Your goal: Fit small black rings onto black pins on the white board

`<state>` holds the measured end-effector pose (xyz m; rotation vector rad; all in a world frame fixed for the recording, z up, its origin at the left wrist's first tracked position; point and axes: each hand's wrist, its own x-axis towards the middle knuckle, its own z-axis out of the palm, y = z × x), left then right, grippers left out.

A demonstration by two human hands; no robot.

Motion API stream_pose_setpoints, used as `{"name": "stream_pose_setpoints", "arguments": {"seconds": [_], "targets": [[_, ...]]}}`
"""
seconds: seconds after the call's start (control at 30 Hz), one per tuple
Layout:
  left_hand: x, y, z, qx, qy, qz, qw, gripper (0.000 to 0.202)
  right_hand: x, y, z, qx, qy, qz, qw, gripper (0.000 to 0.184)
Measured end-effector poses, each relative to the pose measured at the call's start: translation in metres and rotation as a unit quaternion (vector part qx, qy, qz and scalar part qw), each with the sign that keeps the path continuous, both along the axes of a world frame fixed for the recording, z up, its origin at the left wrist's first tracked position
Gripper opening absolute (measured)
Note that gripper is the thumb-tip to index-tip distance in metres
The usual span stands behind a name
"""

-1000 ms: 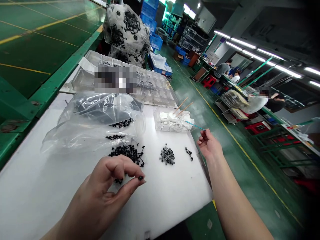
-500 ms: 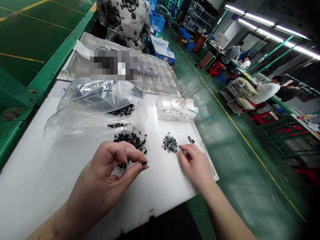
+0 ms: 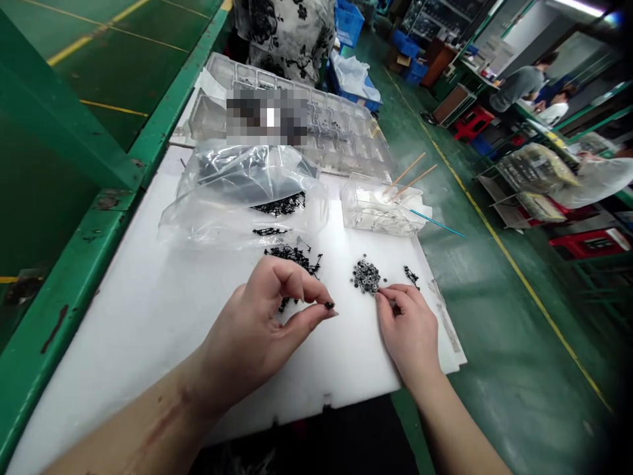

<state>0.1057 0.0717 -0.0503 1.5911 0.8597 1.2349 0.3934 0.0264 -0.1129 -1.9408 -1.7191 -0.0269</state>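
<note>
My left hand (image 3: 270, 316) is closed, thumb and forefinger pinching a small black part (image 3: 329, 305) above the white board (image 3: 346, 356). Behind that hand, partly hidden by it, lies a heap of thin black plastic pieces (image 3: 297, 255). At the near right edge of a pile of small grey-and-black rings (image 3: 366, 276), my right hand (image 3: 410, 323) has its thumb and fingertip together. Whatever sits between those fingertips is too small to make out. A few black pieces (image 3: 411, 277) lie just beyond the right hand's knuckles.
A clear plastic bag (image 3: 237, 218) with more black pieces lies behind the heap. To its right stands a clear box (image 3: 380, 218) with white material, two wooden sticks and a blue stick. Divided clear trays (image 3: 341, 142) fill the far end, before a person in patterned clothing (image 3: 291, 39).
The right hand's thumb and fingertip, apart before, have come together at the rings' edge. My left hand keeps its pinch on the black part. The whole view has shifted.
</note>
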Motion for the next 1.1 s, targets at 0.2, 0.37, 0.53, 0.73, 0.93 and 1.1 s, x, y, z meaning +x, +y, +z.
{"name": "stream_pose_setpoints", "arguments": {"seconds": [0.2, 0.37, 0.53, 0.73, 0.93, 1.1], "targets": [[-0.001, 0.0, 0.0, -0.011, -0.01, -0.016, 1.0, 0.041, 0.001, 0.002, 0.002, 0.005, 0.004, -0.002, 1.0, 0.016], [-0.001, -0.001, 0.001, -0.008, -0.008, -0.013, 1.0, 0.04, -0.004, 0.003, 0.003, -0.004, 0.022, 0.0, 1.0, 0.021], [0.0, -0.001, 0.0, -0.002, -0.003, -0.005, 1.0, 0.038, -0.004, 0.004, 0.012, -0.001, 0.068, -0.009, 0.998, 0.014], [-0.001, -0.003, -0.002, -0.009, 0.001, -0.002, 1.0, 0.038, 0.009, 0.012, 0.041, 0.014, 0.165, -0.035, 0.986, 0.013], [-0.001, -0.002, 0.001, -0.007, -0.001, -0.021, 1.0, 0.041, -0.034, 0.007, 0.075, -0.049, 0.427, 0.099, 0.898, 0.012], [-0.001, 0.0, 0.001, -0.009, 0.005, -0.024, 1.0, 0.042, -0.071, 0.004, 0.101, -0.148, 0.559, 0.189, 0.793, 0.009]]}}
